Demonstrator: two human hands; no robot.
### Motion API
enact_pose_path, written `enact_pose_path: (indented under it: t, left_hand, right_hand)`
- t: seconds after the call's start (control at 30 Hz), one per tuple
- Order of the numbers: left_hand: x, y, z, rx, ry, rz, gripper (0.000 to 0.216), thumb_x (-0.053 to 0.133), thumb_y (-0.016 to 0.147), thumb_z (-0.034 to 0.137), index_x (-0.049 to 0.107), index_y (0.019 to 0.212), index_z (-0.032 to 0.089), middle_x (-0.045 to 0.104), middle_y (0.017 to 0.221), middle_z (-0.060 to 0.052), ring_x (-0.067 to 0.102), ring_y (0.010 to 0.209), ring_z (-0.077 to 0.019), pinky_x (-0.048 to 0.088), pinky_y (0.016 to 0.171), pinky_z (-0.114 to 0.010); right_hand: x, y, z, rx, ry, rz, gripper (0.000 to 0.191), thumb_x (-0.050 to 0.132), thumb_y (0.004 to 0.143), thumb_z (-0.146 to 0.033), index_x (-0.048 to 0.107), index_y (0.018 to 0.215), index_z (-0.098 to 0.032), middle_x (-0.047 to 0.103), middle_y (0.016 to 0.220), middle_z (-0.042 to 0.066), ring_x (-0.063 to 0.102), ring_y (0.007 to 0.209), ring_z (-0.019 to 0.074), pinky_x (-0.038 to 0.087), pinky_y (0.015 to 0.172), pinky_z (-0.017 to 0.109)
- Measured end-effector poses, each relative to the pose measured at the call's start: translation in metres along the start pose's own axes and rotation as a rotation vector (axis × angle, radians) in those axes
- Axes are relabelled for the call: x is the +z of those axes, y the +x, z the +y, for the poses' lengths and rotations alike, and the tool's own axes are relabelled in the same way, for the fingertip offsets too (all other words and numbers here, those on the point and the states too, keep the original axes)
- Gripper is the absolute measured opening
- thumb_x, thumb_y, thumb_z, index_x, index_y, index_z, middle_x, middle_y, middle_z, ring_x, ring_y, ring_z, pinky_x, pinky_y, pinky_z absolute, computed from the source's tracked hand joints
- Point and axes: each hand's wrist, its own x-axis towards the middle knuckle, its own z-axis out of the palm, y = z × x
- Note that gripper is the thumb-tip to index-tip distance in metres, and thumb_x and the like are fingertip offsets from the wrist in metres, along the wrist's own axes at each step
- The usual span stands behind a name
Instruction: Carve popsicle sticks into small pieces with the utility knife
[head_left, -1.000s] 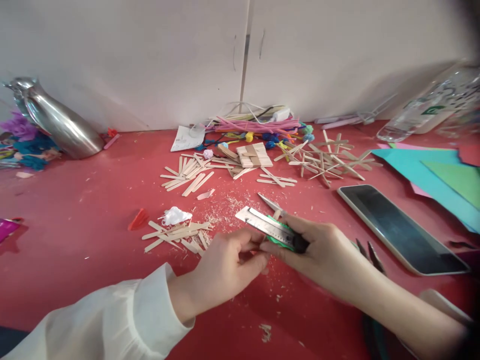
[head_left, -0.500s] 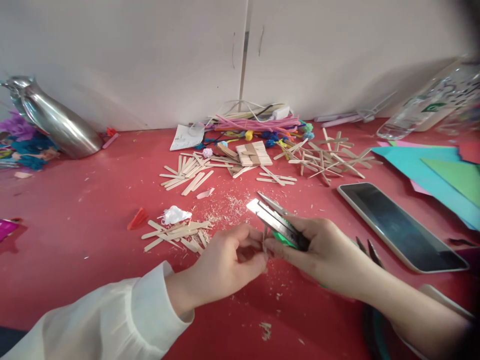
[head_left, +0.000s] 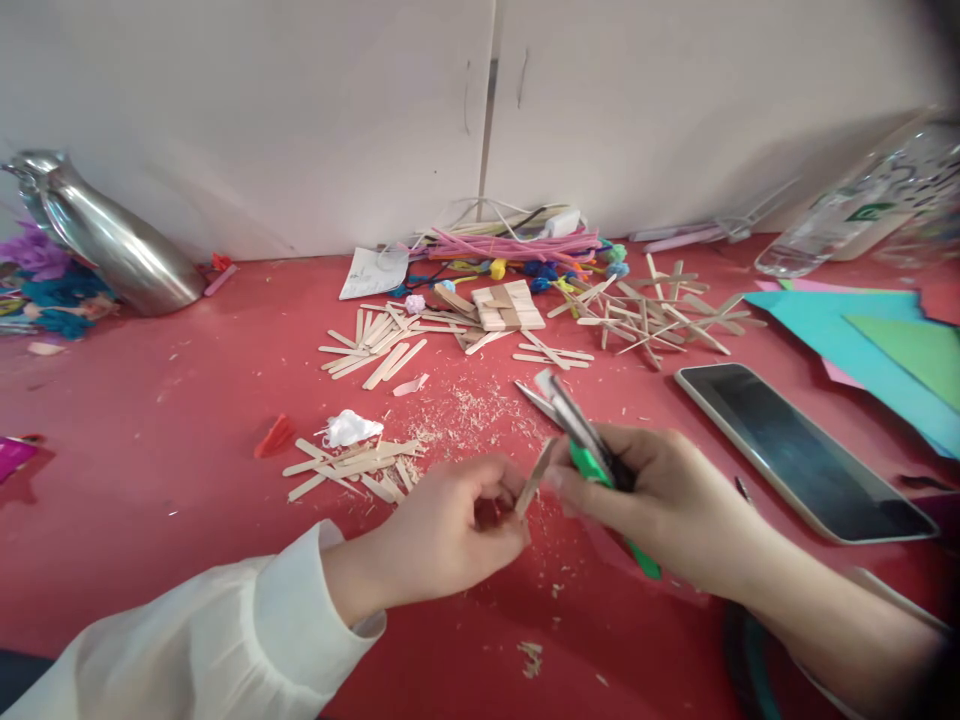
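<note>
My left hand point(head_left: 457, 525) pinches the lower end of a wooden craft stick point(head_left: 533, 480), which tilts up to the right. My right hand point(head_left: 652, 495) is closed around a box cutter point(head_left: 581, 425), its metal end pointing up and left; green parts show under the palm. The right fingertips are at the stick's upper end; whether they touch it I cannot tell. A pointed metal tip point(head_left: 534, 398), perhaps of scissors, lies just behind the cutter. Wood shavings point(head_left: 472, 415) cover the red table point(head_left: 187, 560) behind my hands.
Loose craft sticks point(head_left: 352, 465) lie by a white crumpled piece point(head_left: 351, 428); more sticks point(head_left: 667, 310) and pipe cleaners point(head_left: 510, 246) are farther back. On the right are a phone point(head_left: 795, 450), coloured paper point(head_left: 847, 330) and a bottle point(head_left: 817, 235). A metal jug point(head_left: 124, 240) stands left.
My right hand with the box cutter has shifted slightly right and turned the blade more upright. More of the craft stick now shows between my hands. My left hand has barely moved.
</note>
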Motion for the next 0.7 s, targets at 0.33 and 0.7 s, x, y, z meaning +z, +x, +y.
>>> enact_pose_path:
  t: [0.33, 0.7]
  left_hand:
    - [-0.0024, 0.0022, -0.0026, -0.049, -0.082, 0.085, 0.005, 0.049, 0.082, 0.019, 0.049, 0.086, 0.017, 0.056, 0.066, 0.003, 0.057, 0.057, -0.0099, 0.046, 0.055, -0.023]
    - [0.0031, -0.0003, -0.0015, -0.011, -0.025, 0.077, 0.012, 0.052, 0.08, 0.02, 0.051, 0.091, 0.016, 0.059, 0.069, 0.0, 0.058, 0.06, -0.0113, 0.05, 0.059, -0.025]
  right_hand:
    - [0.0042, -0.001, -0.0021, -0.064, -0.127, 0.081, 0.021, 0.055, 0.074, -0.038, 0.055, 0.067, -0.019, 0.043, 0.053, -0.004, 0.038, 0.049, 0.0088, 0.033, 0.043, 0.021]
    - [0.005, 0.0017, 0.0052, -0.104, -0.374, 0.114, 0.025, 0.058, 0.074, -0.045, 0.056, 0.069, -0.02, 0.055, 0.057, -0.002, 0.043, 0.048, 0.0093, 0.035, 0.043, 0.02]
